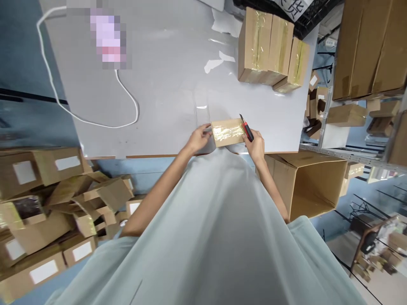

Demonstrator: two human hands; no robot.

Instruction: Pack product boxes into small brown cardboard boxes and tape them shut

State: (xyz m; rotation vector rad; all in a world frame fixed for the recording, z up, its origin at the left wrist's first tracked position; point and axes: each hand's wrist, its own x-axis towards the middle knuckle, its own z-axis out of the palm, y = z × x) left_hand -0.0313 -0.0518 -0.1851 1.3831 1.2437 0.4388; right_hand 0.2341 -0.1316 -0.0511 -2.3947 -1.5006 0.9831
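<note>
A small taped cardboard box lies at the near edge of the white table. My left hand grips its left end with fingers curled round it. My right hand is closed on a red and black utility knife, whose blade points up past the box's right end. Shiny clear tape covers the top of the box.
Three taped cardboard boxes stand at the table's far right. A white cable loops across the left of the table. An open empty carton sits on the floor to the right. Several small boxes are piled at the left. Shelving with cartons is at the right.
</note>
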